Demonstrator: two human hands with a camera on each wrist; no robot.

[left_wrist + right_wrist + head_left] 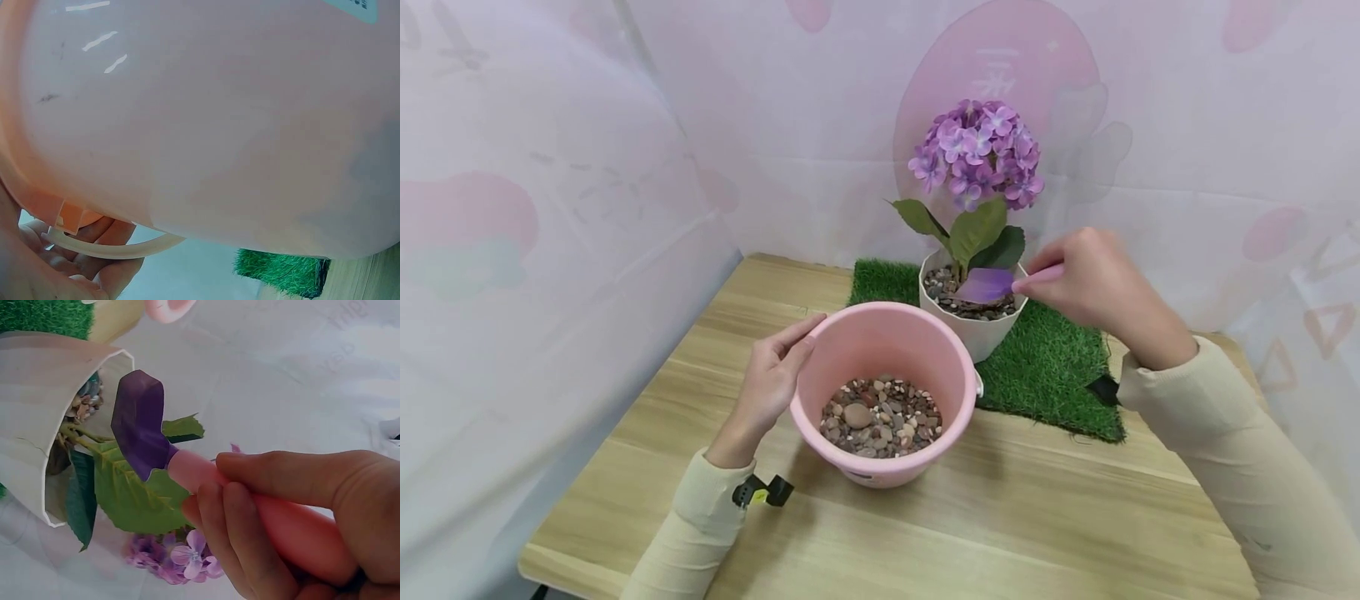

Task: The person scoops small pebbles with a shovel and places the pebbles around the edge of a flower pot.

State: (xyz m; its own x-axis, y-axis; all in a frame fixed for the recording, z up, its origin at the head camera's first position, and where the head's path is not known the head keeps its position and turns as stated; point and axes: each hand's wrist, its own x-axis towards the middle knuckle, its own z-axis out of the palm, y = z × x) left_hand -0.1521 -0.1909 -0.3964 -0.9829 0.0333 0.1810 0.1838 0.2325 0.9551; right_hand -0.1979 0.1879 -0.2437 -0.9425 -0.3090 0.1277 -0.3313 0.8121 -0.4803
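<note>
My left hand (772,377) grips the rim of a pink bucket (883,482) at its left side; in the left wrist view its fingers (119,265) curl under the rim by the pale handle (119,251). Brown and grey pebbles (883,421) cover the bucket's floor. My right hand (1086,279) holds a small trowel by its pink handle (294,537). The trowel's purple blade (985,286) is tilted over the mouth of a white faceted pot (981,333), with no stones visible on it. Pebbles (942,287) lie in the pot around the stem of a purple hydrangea (977,154).
The pot stands on a green artificial grass mat (1052,375) at the back of a wooden table (1000,517). Patterned white and pink cloth (820,125) hangs close behind the flower and along the left side.
</note>
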